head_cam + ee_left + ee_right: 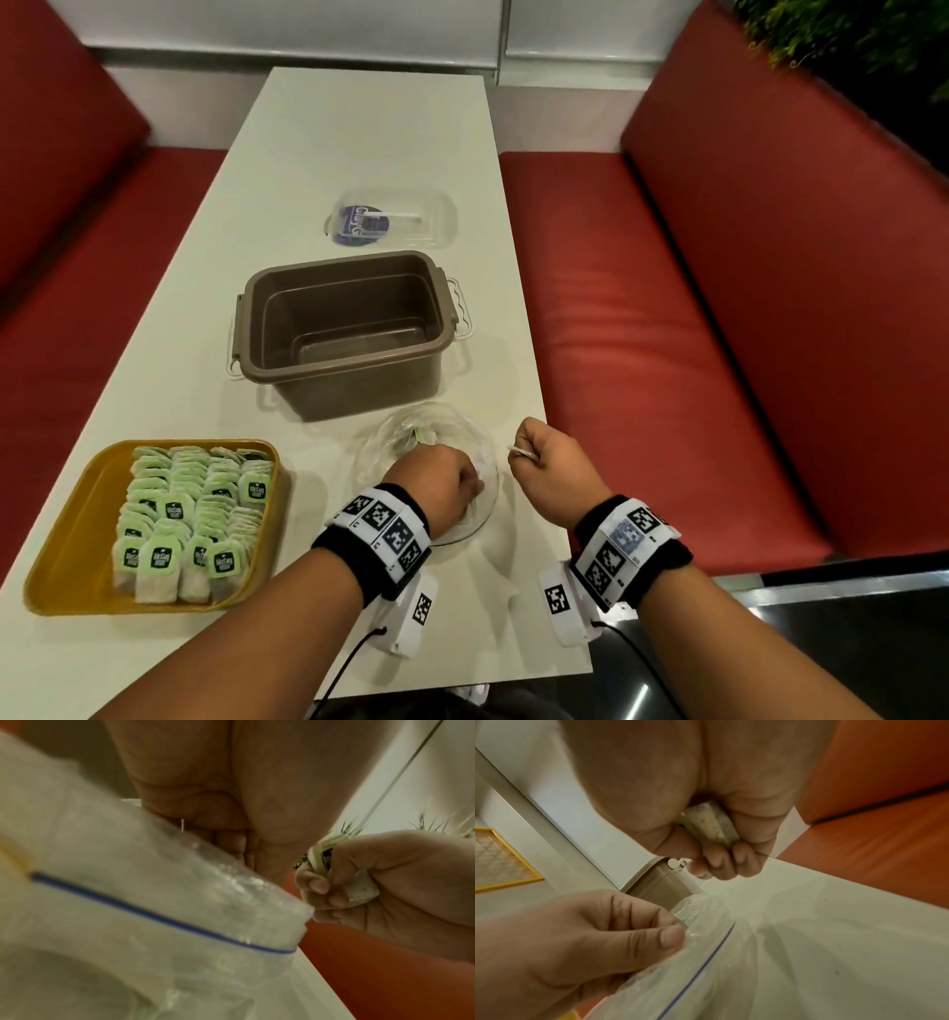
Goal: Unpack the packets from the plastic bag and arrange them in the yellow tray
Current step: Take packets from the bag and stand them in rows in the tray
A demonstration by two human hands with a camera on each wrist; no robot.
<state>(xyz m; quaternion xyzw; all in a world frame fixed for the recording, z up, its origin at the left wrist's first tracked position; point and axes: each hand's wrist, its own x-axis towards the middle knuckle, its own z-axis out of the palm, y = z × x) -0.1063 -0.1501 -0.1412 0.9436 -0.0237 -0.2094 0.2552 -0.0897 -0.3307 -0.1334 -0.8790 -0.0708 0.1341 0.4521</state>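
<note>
A clear plastic bag [436, 452] with a blue zip line [144, 914] lies on the white table in front of the brown tub. My left hand [441, 478] grips its rim [700, 921] between thumb and fingers. My right hand [539, 452], just right of the bag and above the table, is curled round a few tea bag packets [713, 825], also seen as packets [334, 866] in the left wrist view. The yellow tray [67, 565] at the near left holds rows of green-labelled packets [195, 514].
A brown tub [339, 329] with white clip handles stands behind the bag. Its clear lid [390, 218] lies farther back. Red bench seats [667, 334] flank the table. The table's right edge [560, 514] runs close to my right hand.
</note>
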